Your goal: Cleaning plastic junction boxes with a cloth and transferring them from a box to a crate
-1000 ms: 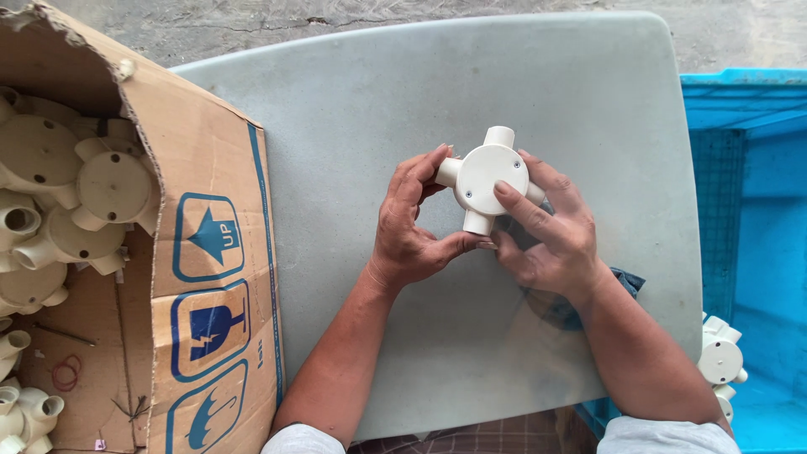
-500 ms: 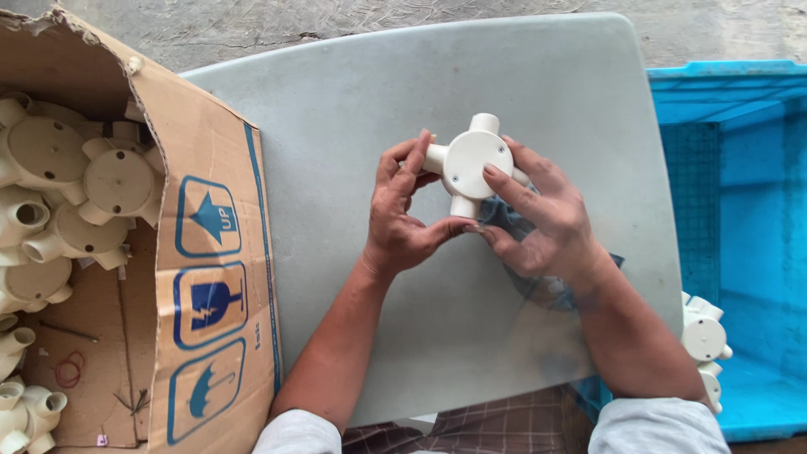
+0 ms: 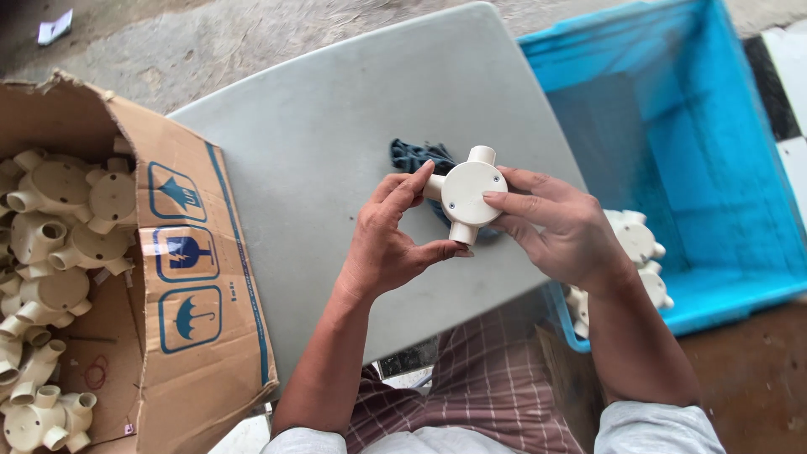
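I hold a cream plastic four-way round junction box [image 3: 471, 192] with its round lid facing up, just above the grey table [image 3: 336, 151]. My left hand [image 3: 388, 242] grips its left and lower spouts with thumb and fingers. My right hand [image 3: 561, 225] holds its right side, index finger laid across the lid. A dark blue cloth [image 3: 418, 157] lies on the table behind the box.
An open cardboard carton [image 3: 181, 277] at the left holds several more cream junction boxes [image 3: 59, 219]. A blue plastic crate [image 3: 698, 151] stands at the right with a few junction boxes [image 3: 635, 240] inside, near my right wrist.
The view has swung and tilted toward the right, so the crate shows more. Both hands keep hold of the junction box; the dark cloth, earlier under my right hand, now lies uncovered behind it.
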